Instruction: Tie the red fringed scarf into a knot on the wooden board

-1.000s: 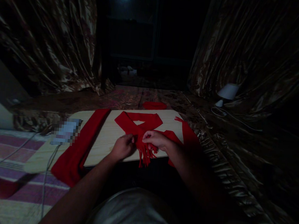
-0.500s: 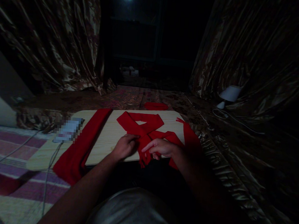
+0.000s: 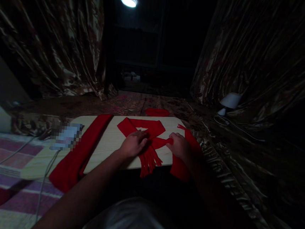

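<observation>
A red fringed scarf (image 3: 155,129) lies in a crossed loop on the low wooden table (image 3: 107,144), its fringe spread over the near edge. My left hand (image 3: 133,144) rests on the crossing, fingers stretched out over the cloth and pressing it down. To the right, my right hand (image 3: 179,145) is closed on the scarf's other strip, which runs taut from the crossing to its fingers. Past that hand, more red cloth hangs over the table's right edge, partly hidden by the hand and forearm.
A folded red cloth (image 3: 80,158) crosses the table's left side. Beside it lies a blurred-out flat device (image 3: 66,136) with a cable. Another red piece (image 3: 157,112) sits beyond the far edge. A small white lamp (image 3: 230,100) stands at right, before the curtains (image 3: 235,47).
My left hand has moved up and right onto the crossing. My right hand has moved right and drawn out the strip. The fringe now lies fanned out and uncovered.
</observation>
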Action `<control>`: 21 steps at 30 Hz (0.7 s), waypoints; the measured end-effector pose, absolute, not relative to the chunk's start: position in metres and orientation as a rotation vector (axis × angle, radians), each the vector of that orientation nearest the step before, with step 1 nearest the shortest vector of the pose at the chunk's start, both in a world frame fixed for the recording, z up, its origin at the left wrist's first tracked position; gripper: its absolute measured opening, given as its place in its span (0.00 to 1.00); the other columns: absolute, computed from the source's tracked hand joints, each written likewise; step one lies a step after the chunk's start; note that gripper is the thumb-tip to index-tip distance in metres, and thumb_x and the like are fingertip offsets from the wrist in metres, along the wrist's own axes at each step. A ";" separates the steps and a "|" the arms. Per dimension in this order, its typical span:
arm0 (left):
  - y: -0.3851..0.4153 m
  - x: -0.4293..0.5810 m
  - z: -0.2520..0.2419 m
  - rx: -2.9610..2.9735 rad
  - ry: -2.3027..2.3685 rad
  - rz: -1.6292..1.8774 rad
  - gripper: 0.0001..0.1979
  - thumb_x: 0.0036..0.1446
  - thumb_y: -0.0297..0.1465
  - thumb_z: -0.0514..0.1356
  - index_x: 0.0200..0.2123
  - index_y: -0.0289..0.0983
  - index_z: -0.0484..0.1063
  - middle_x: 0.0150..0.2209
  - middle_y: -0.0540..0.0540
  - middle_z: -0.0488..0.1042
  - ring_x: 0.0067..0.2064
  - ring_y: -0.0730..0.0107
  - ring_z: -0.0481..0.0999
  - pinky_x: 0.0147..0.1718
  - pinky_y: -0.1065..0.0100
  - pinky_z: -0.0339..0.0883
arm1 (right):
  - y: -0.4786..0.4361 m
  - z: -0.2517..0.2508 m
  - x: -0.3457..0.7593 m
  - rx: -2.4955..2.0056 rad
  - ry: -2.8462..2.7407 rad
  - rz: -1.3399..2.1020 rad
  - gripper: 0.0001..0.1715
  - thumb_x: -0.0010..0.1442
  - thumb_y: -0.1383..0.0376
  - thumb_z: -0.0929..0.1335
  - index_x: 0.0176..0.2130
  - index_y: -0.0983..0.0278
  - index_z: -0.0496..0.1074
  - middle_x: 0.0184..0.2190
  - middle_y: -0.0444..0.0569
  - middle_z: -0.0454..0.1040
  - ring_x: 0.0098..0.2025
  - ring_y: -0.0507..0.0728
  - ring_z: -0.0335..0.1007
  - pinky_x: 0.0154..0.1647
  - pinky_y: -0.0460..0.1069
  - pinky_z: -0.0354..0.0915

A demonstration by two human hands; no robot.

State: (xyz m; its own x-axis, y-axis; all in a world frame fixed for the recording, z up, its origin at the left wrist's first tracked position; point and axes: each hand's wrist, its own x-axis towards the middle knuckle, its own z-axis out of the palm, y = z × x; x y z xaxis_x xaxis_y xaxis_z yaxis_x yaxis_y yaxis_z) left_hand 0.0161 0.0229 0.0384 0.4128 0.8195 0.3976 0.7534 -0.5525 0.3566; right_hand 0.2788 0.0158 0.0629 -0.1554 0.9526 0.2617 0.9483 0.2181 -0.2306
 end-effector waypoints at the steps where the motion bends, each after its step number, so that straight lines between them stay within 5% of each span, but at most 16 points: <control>1: 0.027 0.020 0.037 2.555 1.432 0.729 0.29 0.68 0.44 0.47 0.63 0.35 0.68 0.63 0.38 0.68 0.66 0.51 0.64 0.64 0.53 0.55 | 0.020 0.058 0.282 -1.768 -2.169 -0.029 0.26 0.55 0.63 0.73 0.53 0.67 0.72 0.52 0.60 0.73 0.52 0.63 0.69 0.51 0.52 0.62; 4: 0.034 0.027 0.024 2.526 1.509 0.462 0.37 0.63 0.53 0.50 0.68 0.38 0.60 0.69 0.37 0.58 0.70 0.46 0.54 0.66 0.46 0.47 | 0.034 0.046 0.293 -1.714 -2.307 0.088 0.26 0.53 0.67 0.73 0.52 0.66 0.72 0.54 0.58 0.71 0.54 0.61 0.67 0.53 0.49 0.59; 7: 0.034 0.028 0.009 2.512 1.544 0.356 0.41 0.60 0.57 0.50 0.70 0.41 0.55 0.72 0.38 0.51 0.72 0.47 0.47 0.67 0.42 0.40 | 0.042 0.043 0.299 -1.696 -2.371 0.191 0.12 0.55 0.74 0.68 0.41 0.65 0.74 0.42 0.52 0.75 0.45 0.57 0.70 0.44 0.47 0.60; 9: 0.033 0.027 0.004 2.515 1.548 0.346 0.42 0.61 0.57 0.49 0.71 0.41 0.52 0.72 0.38 0.47 0.73 0.48 0.44 0.67 0.43 0.37 | 0.043 0.046 0.299 -1.697 -2.367 0.140 0.12 0.55 0.77 0.65 0.38 0.65 0.72 0.38 0.51 0.75 0.41 0.56 0.69 0.40 0.46 0.58; 21: 0.035 0.026 0.006 2.418 1.490 0.399 0.46 0.58 0.56 0.53 0.72 0.40 0.49 0.72 0.37 0.46 0.73 0.47 0.42 0.67 0.42 0.34 | 0.052 0.103 0.236 -1.352 -2.471 -0.151 0.15 0.52 0.79 0.64 0.34 0.63 0.73 0.40 0.51 0.74 0.47 0.58 0.64 0.47 0.49 0.57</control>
State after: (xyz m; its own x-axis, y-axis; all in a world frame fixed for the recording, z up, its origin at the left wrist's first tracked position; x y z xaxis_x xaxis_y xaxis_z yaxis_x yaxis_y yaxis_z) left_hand 0.0257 0.0354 0.0060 0.4325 0.8971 0.0898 0.8220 -0.4333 0.3696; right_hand 0.2363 0.0516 0.1032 -0.5016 0.8012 0.3263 0.8351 0.5469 -0.0594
